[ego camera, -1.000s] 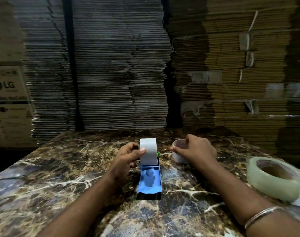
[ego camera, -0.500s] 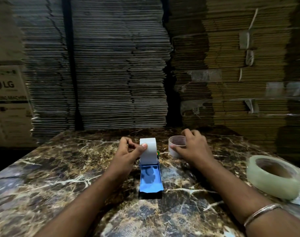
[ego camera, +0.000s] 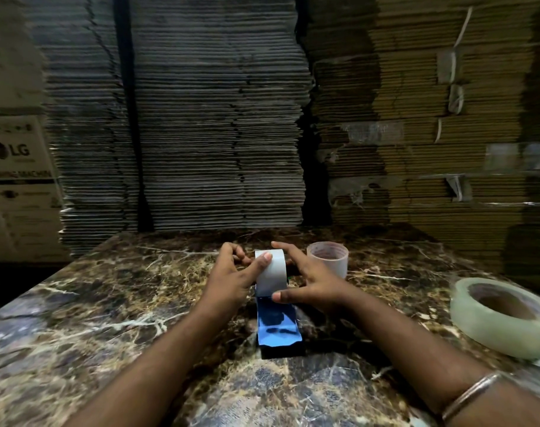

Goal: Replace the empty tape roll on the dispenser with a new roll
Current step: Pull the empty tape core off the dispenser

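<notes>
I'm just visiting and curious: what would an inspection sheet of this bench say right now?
Surface: dark veined marble table, bare at left.
Job's things: white roll upright on blue dispenser; empty core standing behind right; clear tape roll lying flat at right edge.
Clutter: nothing seen.
Hands: left hand grips the white roll's left side; right hand spread open against its right side.
Cables: nothing seen.
Surroundings: stacked flat cardboard behind; LG carton at left.

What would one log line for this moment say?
left hand: grips white roll on blue dispenser | right hand: open, at roll | empty core: standing on table | spare tape: untouched
</notes>
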The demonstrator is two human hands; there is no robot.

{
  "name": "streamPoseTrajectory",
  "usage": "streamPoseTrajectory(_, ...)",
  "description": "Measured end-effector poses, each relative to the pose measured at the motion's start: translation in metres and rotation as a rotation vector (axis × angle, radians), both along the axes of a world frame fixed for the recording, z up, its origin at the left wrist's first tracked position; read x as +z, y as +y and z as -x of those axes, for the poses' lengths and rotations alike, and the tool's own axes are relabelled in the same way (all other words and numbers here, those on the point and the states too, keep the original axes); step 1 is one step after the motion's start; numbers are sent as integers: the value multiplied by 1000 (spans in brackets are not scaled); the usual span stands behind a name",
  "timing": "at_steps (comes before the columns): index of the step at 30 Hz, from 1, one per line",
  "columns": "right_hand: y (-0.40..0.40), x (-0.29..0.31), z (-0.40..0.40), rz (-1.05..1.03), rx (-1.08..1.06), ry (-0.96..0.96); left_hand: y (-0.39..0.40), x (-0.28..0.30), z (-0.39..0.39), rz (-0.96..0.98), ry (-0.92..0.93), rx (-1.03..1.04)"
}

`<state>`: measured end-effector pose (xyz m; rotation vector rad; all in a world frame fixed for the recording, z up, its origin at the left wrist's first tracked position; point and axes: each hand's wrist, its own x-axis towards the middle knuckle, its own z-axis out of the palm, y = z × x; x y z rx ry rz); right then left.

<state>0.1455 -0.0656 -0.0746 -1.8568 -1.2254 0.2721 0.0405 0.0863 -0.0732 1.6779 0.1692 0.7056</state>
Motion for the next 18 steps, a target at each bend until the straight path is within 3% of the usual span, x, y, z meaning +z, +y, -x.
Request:
streamPoseTrajectory(6,-2,-1,1,-40,-9,25,0,-1,6,62,40,-30)
streamPoseTrajectory(8,-2,-1,1,-33,-35,7,2,3,9,4,57,-48)
streamPoseTrajectory(11,-1,0,1,-8,-93,-47,4,5,11,-190,284,22)
streamPoseTrajectory(13,-1,1,1,35,-153,-125,2,7,13,-199,445,68)
streamPoseTrajectory(18,0,1,1,65,-202,-135,-4,8,13,-212,594,30)
